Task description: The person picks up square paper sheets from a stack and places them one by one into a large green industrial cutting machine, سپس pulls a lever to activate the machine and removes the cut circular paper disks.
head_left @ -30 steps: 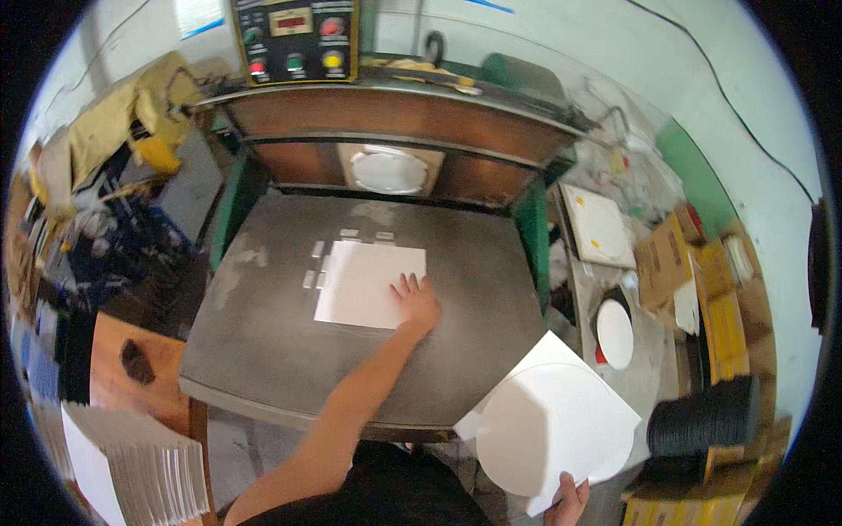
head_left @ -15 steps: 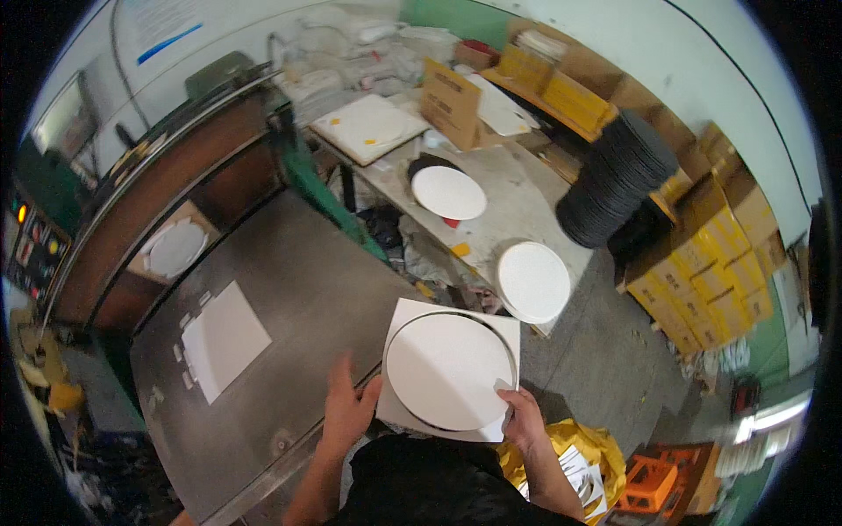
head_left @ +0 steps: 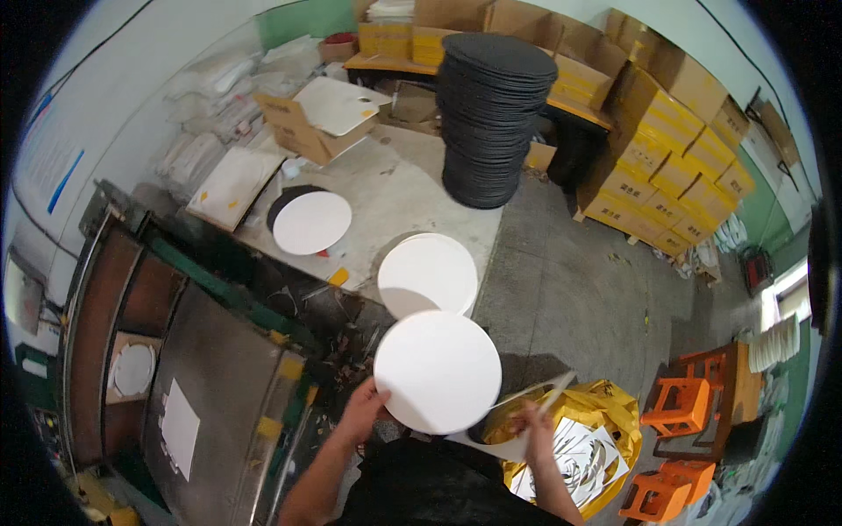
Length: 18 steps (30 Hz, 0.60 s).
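My left hand [head_left: 361,408] grips the lower left edge of a white round disc [head_left: 438,370], held flat in front of me. My right hand [head_left: 535,423] holds the white leftover sheet [head_left: 509,445] that surrounded the disc, edge-on and just under the disc's right side. Below the right hand stands a yellow bag [head_left: 596,421] holding more cut-out white scraps. A stack of white round discs [head_left: 428,273] lies on the grey table just beyond the held disc.
To my left is a press with a steel bed [head_left: 219,386] and a white square sheet [head_left: 180,428] on it. A tall stack of black discs [head_left: 488,114], another white disc [head_left: 312,222], cardboard boxes [head_left: 316,118], yellow cartons [head_left: 667,149] and orange stools [head_left: 680,408] surround me.
I have turned right, away from the press. The square sheet with its cut circle has come apart: the disc is now in my left hand and the leftover frame in my right.
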{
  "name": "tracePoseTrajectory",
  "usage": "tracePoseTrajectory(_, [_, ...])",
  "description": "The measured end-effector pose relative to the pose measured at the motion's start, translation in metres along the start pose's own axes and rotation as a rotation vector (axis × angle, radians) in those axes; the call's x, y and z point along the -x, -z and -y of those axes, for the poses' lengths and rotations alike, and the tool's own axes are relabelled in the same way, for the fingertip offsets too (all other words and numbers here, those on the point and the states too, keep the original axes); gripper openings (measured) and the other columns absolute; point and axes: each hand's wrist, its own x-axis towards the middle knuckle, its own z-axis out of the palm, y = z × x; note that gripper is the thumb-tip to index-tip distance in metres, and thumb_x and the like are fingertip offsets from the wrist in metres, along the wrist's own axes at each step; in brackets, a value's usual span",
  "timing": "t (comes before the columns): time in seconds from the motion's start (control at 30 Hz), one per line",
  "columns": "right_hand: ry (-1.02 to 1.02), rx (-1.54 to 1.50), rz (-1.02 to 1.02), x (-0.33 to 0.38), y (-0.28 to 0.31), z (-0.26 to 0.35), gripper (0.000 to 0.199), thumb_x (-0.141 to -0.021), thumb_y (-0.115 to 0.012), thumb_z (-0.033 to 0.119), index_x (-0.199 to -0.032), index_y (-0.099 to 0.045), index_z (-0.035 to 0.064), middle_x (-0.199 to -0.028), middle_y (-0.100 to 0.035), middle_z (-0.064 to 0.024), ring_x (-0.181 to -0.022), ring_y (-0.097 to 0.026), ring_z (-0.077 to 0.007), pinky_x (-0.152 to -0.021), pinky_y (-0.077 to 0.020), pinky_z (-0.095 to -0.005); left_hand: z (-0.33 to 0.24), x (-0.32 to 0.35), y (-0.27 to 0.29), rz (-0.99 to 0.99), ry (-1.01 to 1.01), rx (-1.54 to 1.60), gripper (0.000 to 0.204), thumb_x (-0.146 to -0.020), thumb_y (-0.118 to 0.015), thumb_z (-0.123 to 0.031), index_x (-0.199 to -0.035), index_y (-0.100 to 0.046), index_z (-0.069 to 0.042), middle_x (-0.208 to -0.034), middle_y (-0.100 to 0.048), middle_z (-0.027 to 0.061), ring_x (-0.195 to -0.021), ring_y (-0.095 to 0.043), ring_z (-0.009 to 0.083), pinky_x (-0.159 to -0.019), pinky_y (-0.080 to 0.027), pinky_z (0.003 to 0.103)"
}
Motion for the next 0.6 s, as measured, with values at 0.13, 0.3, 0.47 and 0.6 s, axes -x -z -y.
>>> tracePoseTrajectory(0.13, [0.232,0.169,-0.378,-0.02,0.101,0.056,0.035,-0.098,-0.054,0.034,-0.104,-0.058,-0.0004,-0.066,-0.062,-0.0095,-0.051,-0.056,-0.0141,-0.046,-0.044,-0.0269,-0.023,-0.102,0.013,0.067,-0.104,0.188,0.044,-0.094,-0.053,-0.016,-0.135,-0.044,-0.005,-0.123,-0.058,0.0119,-0.109,-0.06,0.0249,-0.091,-0.05,0.044])
tracePoseTrajectory(0.3, [0.343,0.546,-0.735,-0.007,0.16,0.084,0.041,-0.1,-0.048,0.035,-0.111,-0.058,-0.0037,-0.062,-0.059,-0.011,-0.048,-0.057,-0.0164,-0.043,-0.0445,-0.0302,-0.021,-0.21,-0.002,0.093,-0.127,0.417,0.047,-0.096,-0.053,-0.014,-0.138,-0.035,-0.005,-0.131,-0.052,0.0157,-0.118,-0.055,0.0307,-0.103,-0.045,0.047])
tracePoseTrajectory(0.47, [0.028,1.355,-1.01,-0.02,0.224,-0.01,0.041,-0.095,-0.051,0.032,-0.117,-0.054,-0.0024,-0.092,-0.067,-0.0205,-0.08,-0.064,-0.0393,-0.07,-0.0502,-0.0492,-0.003,-0.244,-0.013,-0.031,-0.018,0.391,0.052,-0.098,-0.048,-0.013,-0.144,-0.025,-0.003,-0.137,-0.044,0.0206,-0.122,-0.052,0.0358,-0.1,-0.047,0.049])
tracePoseTrajectory(0.6, [-0.048,1.495,-0.645,-0.047,0.254,-0.116,0.072,-0.074,-0.076,0.034,-0.124,-0.046,-0.0087,-0.117,-0.057,-0.028,-0.105,-0.058,-0.043,-0.087,-0.0482,-0.0487,-0.011,-0.245,-0.025,-0.11,0.056,0.355,0.053,-0.097,-0.047,-0.013,-0.143,-0.024,-0.002,-0.135,-0.045,0.0221,-0.119,-0.054,0.0356,-0.097,-0.05,0.048])
